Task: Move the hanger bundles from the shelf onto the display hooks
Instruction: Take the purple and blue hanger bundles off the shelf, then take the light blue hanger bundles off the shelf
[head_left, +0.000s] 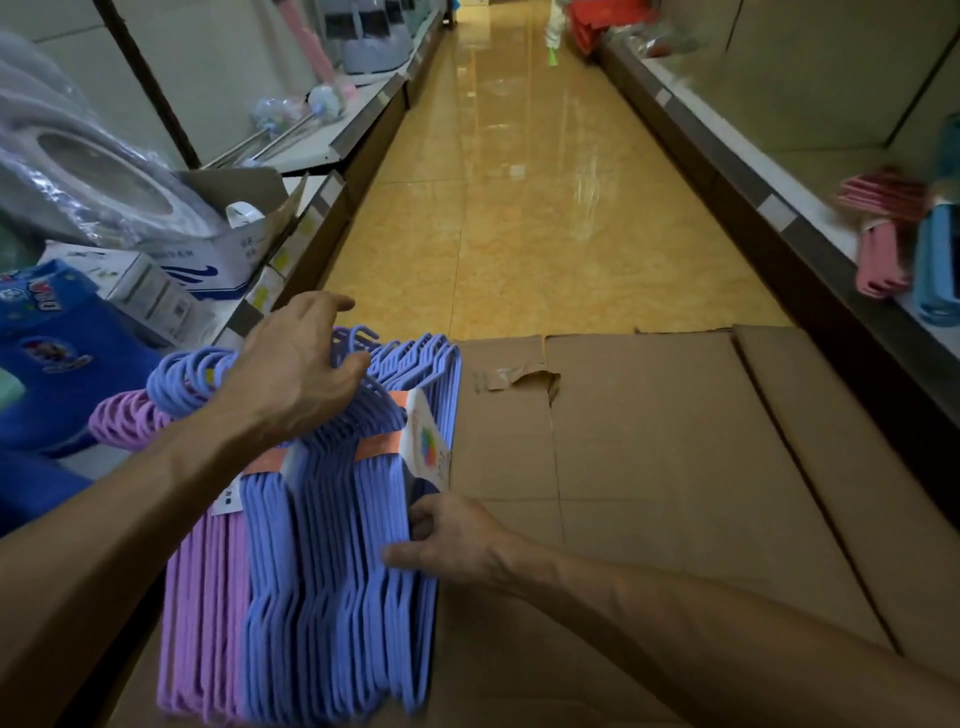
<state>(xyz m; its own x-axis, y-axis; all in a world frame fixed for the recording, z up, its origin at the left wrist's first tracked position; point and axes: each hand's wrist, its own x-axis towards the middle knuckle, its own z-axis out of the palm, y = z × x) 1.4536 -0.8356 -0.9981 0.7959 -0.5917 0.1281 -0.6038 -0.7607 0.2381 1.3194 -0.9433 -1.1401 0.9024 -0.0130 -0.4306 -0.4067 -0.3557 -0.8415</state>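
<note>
The left hand (296, 364) is lying across the top of the blue hanger bundles (343, 545), its fingers curling down over the necks just below the hooks and gripping them, the thumb reaching forward past the hook tips. The right hand (447, 535) is pressing in from the right side lower down — its fingers (415, 525) are pinching the outermost blue hangers, the thumb lying along their near edge. The bundles are standing on edge on a flattened cardboard box (649, 493), hooks pointing away from the person, each banded by an orange paper label (384, 447) that is sitting between the two hands. Just beyond the left-hand fingers' outer side, a purple hanger bundle (202, 597) is leaning against the blue ones, touching them. Well apart to the right of the right hand's fingers, pink hangers (878, 244) are lying on a shelf (779, 218) — blurred. Left of the left hand, boxes (208, 260) and blue plastic goods (47, 353) are crowding another shelf.
</note>
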